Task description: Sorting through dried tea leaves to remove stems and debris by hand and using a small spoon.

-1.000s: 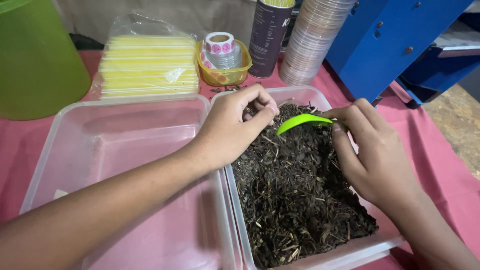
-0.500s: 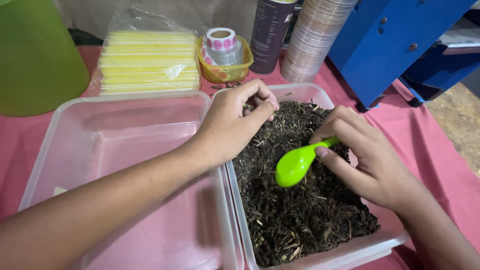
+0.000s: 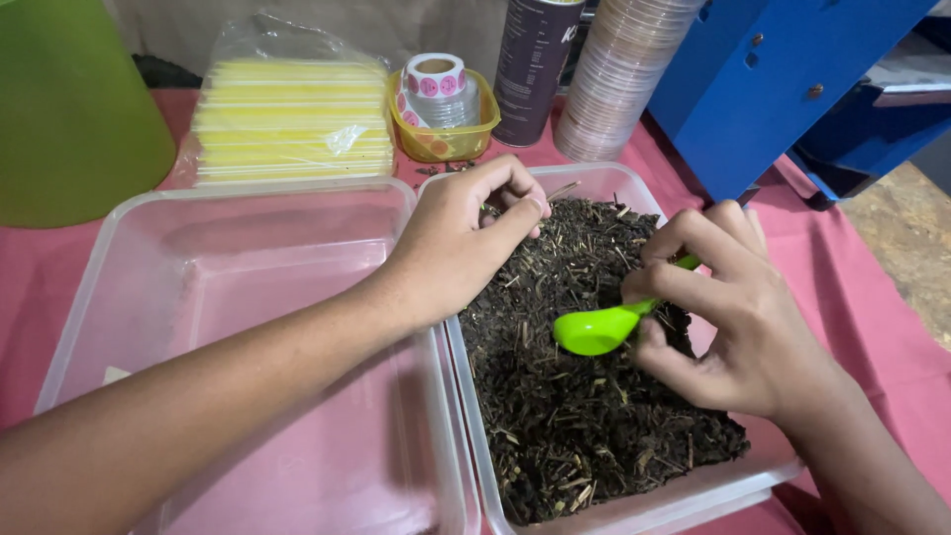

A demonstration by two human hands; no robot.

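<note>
right hand [image 3: 738, 317] pinching a bright green plastic spoon [image 3: 604, 325], bowl down in the dark dried leaf mix [image 3: 584, 396] filling the right clear plastic tub [image 3: 693, 500]. left hand [image 3: 461, 243], grip curled together, sits at its far corner. left clear tub [image 3: 129, 233] has nothing scooped in yet. pink-clothed counter [image 3: 892, 347], blue metal frame [image 3: 753, 89] far right.

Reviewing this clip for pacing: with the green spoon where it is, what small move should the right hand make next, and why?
Probably tip the green spoon down and push its bowl into the dark dried material. The right hand pinches the handle, and the bowl lies at the surface looking empty. The left hand rests at the clear tub's far rim, fingers curled, clear of the spoon's path.
</note>
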